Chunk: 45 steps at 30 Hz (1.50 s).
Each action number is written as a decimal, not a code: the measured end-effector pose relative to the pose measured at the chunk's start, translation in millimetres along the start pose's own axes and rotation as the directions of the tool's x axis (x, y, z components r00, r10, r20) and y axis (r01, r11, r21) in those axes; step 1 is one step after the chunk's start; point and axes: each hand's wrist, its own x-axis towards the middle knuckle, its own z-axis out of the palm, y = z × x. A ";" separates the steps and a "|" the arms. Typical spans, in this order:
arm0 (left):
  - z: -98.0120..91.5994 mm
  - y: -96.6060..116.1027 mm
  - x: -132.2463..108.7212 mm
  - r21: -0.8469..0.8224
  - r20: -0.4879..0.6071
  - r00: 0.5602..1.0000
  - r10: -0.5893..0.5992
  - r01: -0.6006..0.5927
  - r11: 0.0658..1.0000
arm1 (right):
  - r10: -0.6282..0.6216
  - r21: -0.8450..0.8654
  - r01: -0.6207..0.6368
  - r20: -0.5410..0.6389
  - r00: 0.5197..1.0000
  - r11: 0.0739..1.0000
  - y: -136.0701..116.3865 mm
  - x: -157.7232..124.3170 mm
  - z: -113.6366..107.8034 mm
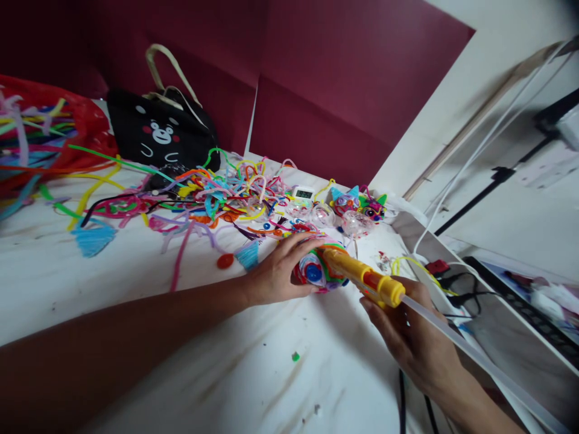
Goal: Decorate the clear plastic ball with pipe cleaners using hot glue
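My left hand (284, 271) is closed around a round, multicoloured pipe-cleaner ornament (313, 273), its thumb below and fingers over the top. A blue disc circled by pale coils shows on its side. In my right hand (416, 337) is a yellow hot glue gun (362, 274), gripped at the handle, with a long translucent glue stick (452, 337) sticking out of its back. The gun's front end reaches the ornament's upper right side; whether the nozzle touches it is hidden. Light-blue fringed pieces (247, 255) and an orange disc (225, 260) lie left of the ornament.
Behind the hands spreads a tangled heap of pipe cleaners (235, 187). A small digital display (303, 194), clear plastic balls (356, 223) and two finished-looking cat-eared ornaments (346, 199) stand at the back. A black bag (163, 129) leans against the maroon wall. Cables (470, 289) run at the right.
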 end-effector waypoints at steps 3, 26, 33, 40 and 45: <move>-0.3 0.5 0.8 -0.011 -0.014 1.000 0.017 -0.017 1.000 | -0.032 -0.044 0.031 -0.026 0.999 0.999 0.3 0.3 -0.2; 0.1 0.7 0.8 0.013 -0.015 1.000 0.025 -0.025 1.000 | -0.023 -0.057 0.020 -0.045 0.999 0.998 2.8 -6.0 3.3; -0.2 0.1 1.0 -0.004 -0.040 0.998 0.057 -0.057 0.998 | -0.057 -0.080 0.054 -0.044 0.997 0.995 0.5 -3.9 3.2; -0.9 0.8 1.0 -0.006 -0.027 0.999 0.027 -0.027 1.000 | -0.076 -0.111 0.068 -0.077 0.994 0.992 1.5 -4.4 1.8; 0.4 -0.2 0.7 -0.007 -0.039 0.999 0.032 -0.033 0.999 | -0.070 -0.086 0.065 -0.058 0.996 0.994 0.7 -4.0 3.5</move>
